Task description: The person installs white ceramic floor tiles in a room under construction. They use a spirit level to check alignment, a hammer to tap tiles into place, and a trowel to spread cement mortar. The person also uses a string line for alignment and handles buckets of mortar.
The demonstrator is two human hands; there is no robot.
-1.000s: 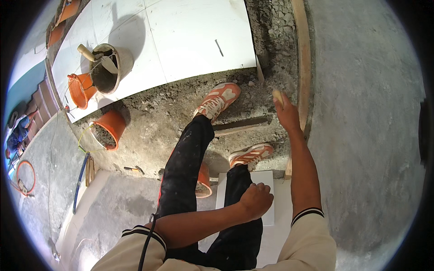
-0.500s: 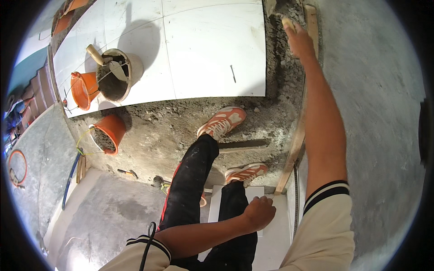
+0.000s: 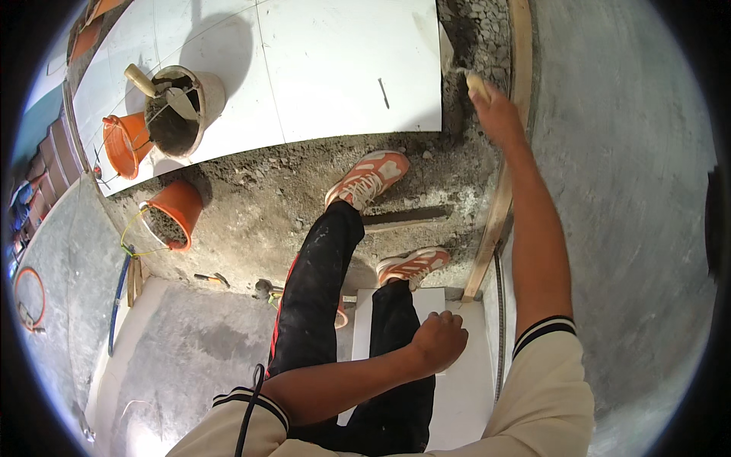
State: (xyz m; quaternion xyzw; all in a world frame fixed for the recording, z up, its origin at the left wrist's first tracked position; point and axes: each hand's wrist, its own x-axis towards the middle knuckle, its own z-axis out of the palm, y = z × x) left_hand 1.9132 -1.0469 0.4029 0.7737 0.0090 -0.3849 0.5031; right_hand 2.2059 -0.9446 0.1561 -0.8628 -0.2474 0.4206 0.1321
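Note:
My right hand (image 3: 500, 118) is stretched out to the far right, wrapped round the pale handle of a trowel (image 3: 477, 85). The trowel's blade (image 3: 447, 49) lies along the right edge of the white tiles (image 3: 350, 68), over a strip of dark mortar and gravel (image 3: 483, 38). Close to my body, my left hand (image 3: 440, 343) is closed in a loose fist above my right leg, with nothing visible in it. A second trowel (image 3: 181, 103) leans in a pale bucket of mortar (image 3: 199, 114) standing on the tiles.
An orange bucket (image 3: 122, 148) stands beside the pale one; another orange bucket (image 3: 179, 209), with mortar inside, sits on the rough ground. A hammer (image 3: 213, 279) lies near the step edge. A wooden batten (image 3: 499, 209) borders the right side. A nail (image 3: 384, 93) lies on the tiles.
My right hand has drawn the trowel nearer to me along the tile edge. The whole view has shifted slightly. My left hand stays closed in about the same place.

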